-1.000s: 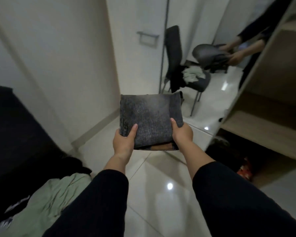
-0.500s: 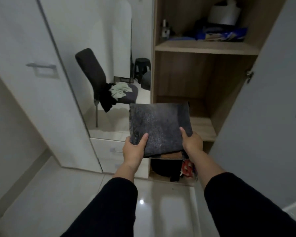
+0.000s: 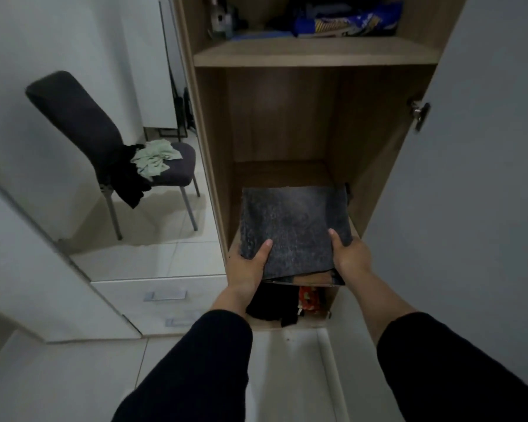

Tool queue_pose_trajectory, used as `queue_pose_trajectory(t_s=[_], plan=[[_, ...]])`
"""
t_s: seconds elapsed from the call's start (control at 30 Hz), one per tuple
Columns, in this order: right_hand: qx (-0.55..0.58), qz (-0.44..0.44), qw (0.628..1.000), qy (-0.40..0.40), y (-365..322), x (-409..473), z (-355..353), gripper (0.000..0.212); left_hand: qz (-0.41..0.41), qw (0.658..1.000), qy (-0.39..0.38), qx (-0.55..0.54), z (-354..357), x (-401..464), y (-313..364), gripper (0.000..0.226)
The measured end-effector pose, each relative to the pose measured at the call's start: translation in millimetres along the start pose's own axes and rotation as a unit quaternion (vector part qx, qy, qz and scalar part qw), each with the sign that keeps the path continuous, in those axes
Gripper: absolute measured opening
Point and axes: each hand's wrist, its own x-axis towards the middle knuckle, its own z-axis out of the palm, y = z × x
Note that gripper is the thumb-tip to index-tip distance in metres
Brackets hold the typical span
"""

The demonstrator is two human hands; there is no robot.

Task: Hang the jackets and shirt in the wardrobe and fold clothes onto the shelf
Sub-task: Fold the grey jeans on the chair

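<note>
we hold the folded grey garment (image 3: 293,226) by its two near corners, with its far half over the bare middle shelf (image 3: 279,173) of the wardrobe (image 3: 214,147). we cannot tell whether it touches the board yet.

handling: we judge the garment soft, light and not slippery, a thick textured fabric that sags if held at one edge only. hold it at both sides near the front fold, so the stack keeps its square shape.

left hand (image 3: 247,266): the thumb lies flat on top of the cloth, and the fingers are hidden beneath it, so the near left corner is pinched between thumb and fingers.

right hand (image 3: 351,257): the thumb presses on the top face at the near right corner, fingers curled under, out of sight. both hands grip the garment; neither is free.

beyond the fingertips the shelf is bare wood. below the wrists, dark clothes (image 3: 272,306) lie in the lower compartment.
</note>
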Motion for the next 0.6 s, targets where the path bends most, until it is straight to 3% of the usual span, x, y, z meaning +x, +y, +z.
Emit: queue_pose_trajectory(t_s=[0.13,0.3,0.6], plan=[[0.023,0.009,1.000,0.003,4,56,36,0.055,-0.026,0.999,-0.017,0.025,21,64,-9,0.046],[0.014,0.010,1.000,-0.009,24,133,78,0.051,-0.050,0.995,-0.038,0.075,57,151,-42,0.054],[-0.039,0.008,0.998,0.053,37,254,143,0.054,0.000,0.983,-0.005,0.186,120,282,-77,0.057]])
